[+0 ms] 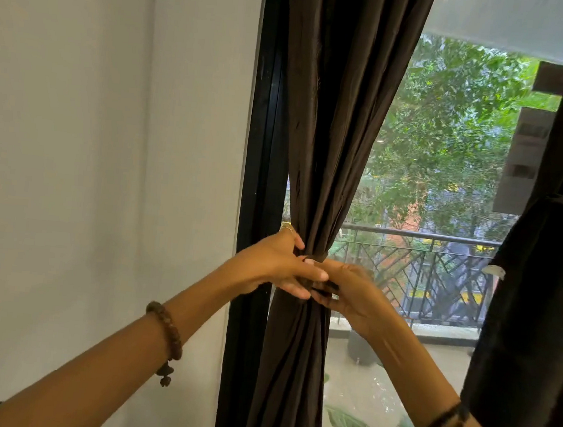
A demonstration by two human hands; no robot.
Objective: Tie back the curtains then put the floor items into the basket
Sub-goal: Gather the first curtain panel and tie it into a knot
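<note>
- Your left hand (275, 264) pinched the tie band (317, 258) at the front of the gathered left curtain (317, 148), fingers curled round it.
- Your right hand (351, 292) gripped the band's other end, touching the left hand.
- The curtain hung upright, the band crossing it sideways, both hands equally close.
- The right curtain (542, 273) looked tied already.

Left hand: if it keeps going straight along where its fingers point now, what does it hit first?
The left hand points rightward across the gathered dark curtain, so it would most likely meet the right hand first; their fingertips already look to be touching at the tie band. Depth between them is unclear.
</note>
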